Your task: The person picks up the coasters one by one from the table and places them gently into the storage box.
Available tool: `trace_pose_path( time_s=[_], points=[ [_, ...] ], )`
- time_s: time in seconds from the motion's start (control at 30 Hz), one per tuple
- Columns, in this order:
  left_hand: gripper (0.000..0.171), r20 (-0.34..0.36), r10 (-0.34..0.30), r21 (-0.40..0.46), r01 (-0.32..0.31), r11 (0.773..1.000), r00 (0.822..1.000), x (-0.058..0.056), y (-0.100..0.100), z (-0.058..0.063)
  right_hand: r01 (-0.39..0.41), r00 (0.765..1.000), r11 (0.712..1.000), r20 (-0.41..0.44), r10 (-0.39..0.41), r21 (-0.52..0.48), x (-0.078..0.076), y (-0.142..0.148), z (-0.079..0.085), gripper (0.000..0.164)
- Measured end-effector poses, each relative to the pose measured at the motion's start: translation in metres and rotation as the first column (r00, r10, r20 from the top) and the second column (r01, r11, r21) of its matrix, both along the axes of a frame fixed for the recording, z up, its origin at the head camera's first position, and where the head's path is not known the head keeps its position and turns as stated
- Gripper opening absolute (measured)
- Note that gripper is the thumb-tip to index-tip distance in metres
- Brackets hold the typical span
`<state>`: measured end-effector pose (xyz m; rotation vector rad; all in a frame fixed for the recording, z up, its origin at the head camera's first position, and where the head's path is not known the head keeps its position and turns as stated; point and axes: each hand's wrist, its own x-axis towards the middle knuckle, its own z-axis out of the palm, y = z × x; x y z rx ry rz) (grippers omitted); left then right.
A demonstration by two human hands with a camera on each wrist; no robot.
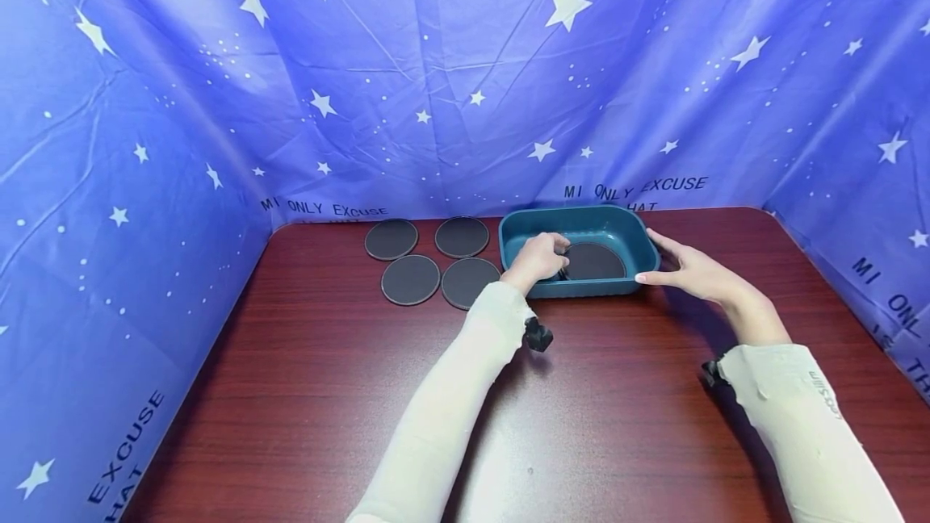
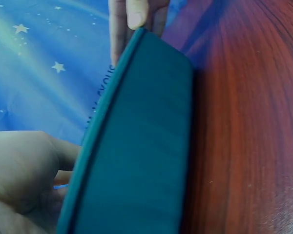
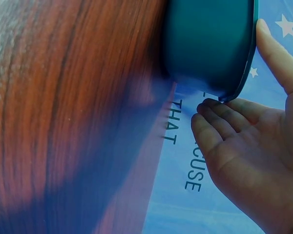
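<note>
A teal rectangular plastic bin [image 1: 592, 289] stands on the table near its back edge. My left hand [image 1: 538, 259] reaches over the front rim into the bin. Its thumb and fingers are bent at the left edge of a black round coaster [image 1: 597, 262] and seem to pinch it. The left wrist view hides those fingertips behind the bin wall [image 2: 136, 136]. My right hand [image 1: 686, 269] holds the bin's right end, with the thumb [image 3: 278, 58] against the rim and the other fingers on the outside. The palm stays apart from the wall.
Left of the bin lie several more black round coasters [image 1: 410, 279] in a loose two-row group. The one nearest the bin is partly behind my left forearm. Blue star-printed cloth [image 1: 436, 63] hangs behind and beside the dark red wood table [image 1: 581, 410].
</note>
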<state>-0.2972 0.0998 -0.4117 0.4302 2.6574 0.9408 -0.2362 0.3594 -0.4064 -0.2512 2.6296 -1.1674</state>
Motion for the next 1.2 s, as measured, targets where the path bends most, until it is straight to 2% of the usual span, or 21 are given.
trace_pose_path(
  time_s=[0.23,0.47,0.67,0.9,1.07,1.2],
  points=[
    [0.035,0.008,-0.017,0.163,0.016,0.986,1.0,-0.002,-0.012,0.009,0.002,1.0,1.0,0.0,-0.002,0.01,-0.001,0.002,-0.001,0.099],
    [0.034,-0.037,-0.054,0.268,0.062,0.961,0.998,-0.001,-0.026,0.018,-0.006,1.0,1.0,-0.011,0.006,-0.009,-0.002,0.004,-0.003,0.098],
    [0.035,-0.027,-0.103,0.378,0.106,0.92,0.994,0.002,-0.043,0.031,-0.002,1.0,1.0,-0.011,0.002,-0.003,-0.001,0.004,-0.002,0.098],
    [0.034,-0.054,-0.147,0.476,0.155,0.866,0.988,0.007,-0.067,0.042,-0.008,1.0,1.0,0.0,0.008,-0.007,-0.001,0.002,-0.003,0.098],
    [0.035,-0.099,-0.169,0.507,0.196,0.839,0.981,0.013,-0.089,0.045,-0.009,1.0,1.0,0.003,0.009,-0.014,-0.002,0.001,-0.003,0.098],
    [0.036,-0.145,-0.183,0.52,0.232,0.822,0.972,0.016,-0.106,0.043,-0.008,1.0,1.0,-0.001,0.008,-0.013,-0.002,0.001,-0.003,0.098]
  ],
)
